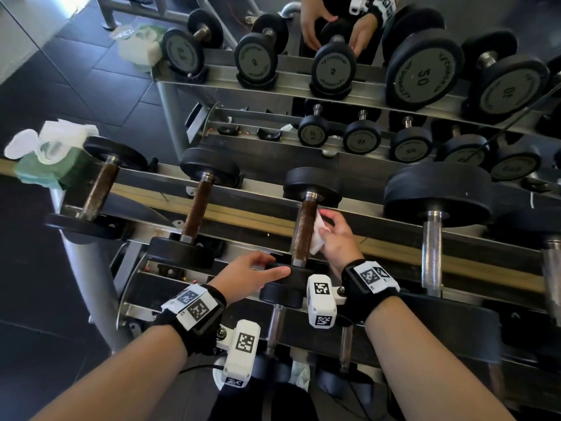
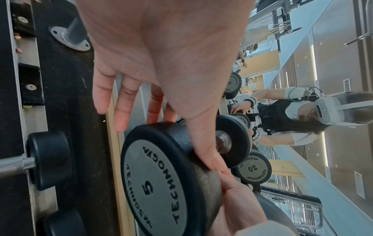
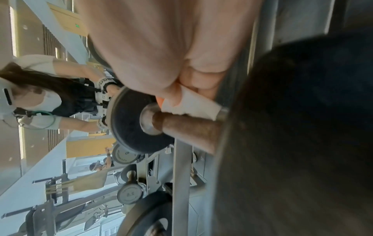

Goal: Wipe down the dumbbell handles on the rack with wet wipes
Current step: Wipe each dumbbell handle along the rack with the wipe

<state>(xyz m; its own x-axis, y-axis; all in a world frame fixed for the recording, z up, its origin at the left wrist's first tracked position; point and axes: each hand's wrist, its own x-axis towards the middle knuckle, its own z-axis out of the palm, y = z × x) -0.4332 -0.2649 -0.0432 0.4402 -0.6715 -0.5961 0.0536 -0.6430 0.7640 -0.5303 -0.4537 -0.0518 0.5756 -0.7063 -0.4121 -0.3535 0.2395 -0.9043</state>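
A small black dumbbell lies across the top rails of the rack, its rusty brown handle running away from me. My right hand pinches a folded white wet wipe and presses it against the handle's right side. In the right wrist view the wipe lies on top of the handle. My left hand rests on the dumbbell's near head with its thumb stretched over the rim. The left wrist view shows that head, marked 5, with the fingers reaching straight behind it.
Two more rusty-handled dumbbells lie to the left and a large chrome-handled one to the right. A green pack of wet wipes sits on the rack's left end. A mirror behind reflects the rack. Lower tiers hold dumbbells.
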